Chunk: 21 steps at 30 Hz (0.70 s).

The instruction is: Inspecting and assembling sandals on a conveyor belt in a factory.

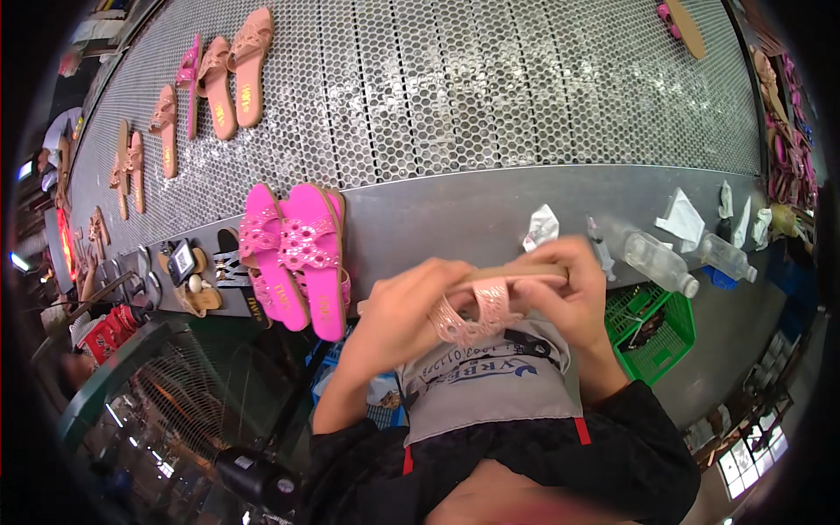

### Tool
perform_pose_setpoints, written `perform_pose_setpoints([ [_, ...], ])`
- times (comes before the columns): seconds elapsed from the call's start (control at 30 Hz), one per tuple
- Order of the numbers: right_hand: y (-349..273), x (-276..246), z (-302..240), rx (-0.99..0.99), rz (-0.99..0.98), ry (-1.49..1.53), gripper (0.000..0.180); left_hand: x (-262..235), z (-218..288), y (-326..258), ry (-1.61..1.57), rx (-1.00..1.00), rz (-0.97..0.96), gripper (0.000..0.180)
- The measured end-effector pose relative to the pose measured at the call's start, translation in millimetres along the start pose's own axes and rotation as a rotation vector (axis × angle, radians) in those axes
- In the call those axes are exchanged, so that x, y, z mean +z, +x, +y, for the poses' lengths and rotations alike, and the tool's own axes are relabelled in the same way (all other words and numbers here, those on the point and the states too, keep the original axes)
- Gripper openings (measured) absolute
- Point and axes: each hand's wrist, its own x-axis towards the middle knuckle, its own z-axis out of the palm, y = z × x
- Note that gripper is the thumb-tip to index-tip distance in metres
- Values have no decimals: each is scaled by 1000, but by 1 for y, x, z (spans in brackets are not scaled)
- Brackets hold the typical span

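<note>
Both my hands hold one rose-beige slide sandal (492,302) above my lap, tilted on its side with the openwork, glittery strap facing me. My left hand (398,315) is wrapped round one end of it. Fingers and thumb of my right hand (567,284) pinch the other end, where the tan sole edge shows. To the left of my hands, a pair of bright pink slide sandals (302,258) with cut-out straps lies on the grey metal ledge (420,210).
Beyond the ledge runs a perforated metal conveyor (455,87) carrying several slide sandals (234,79). Clear plastic bottles (661,261) and crumpled white paper (681,220) lie at the right. Below the ledge are a green basket (652,337) and, at lower left, a caged fan (188,394).
</note>
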Motion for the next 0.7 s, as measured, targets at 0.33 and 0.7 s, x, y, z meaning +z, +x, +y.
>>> perform_pose_setpoints([
  [0.33, -29, -7, -110, 180, -255, 44, 59, -18, 108, -1, -1426, -134, 268, 92],
  [0.7, -50, -71, -210, -115, -766, -971, 36, -62, 166, -58, -273, -297, 3, 36],
])
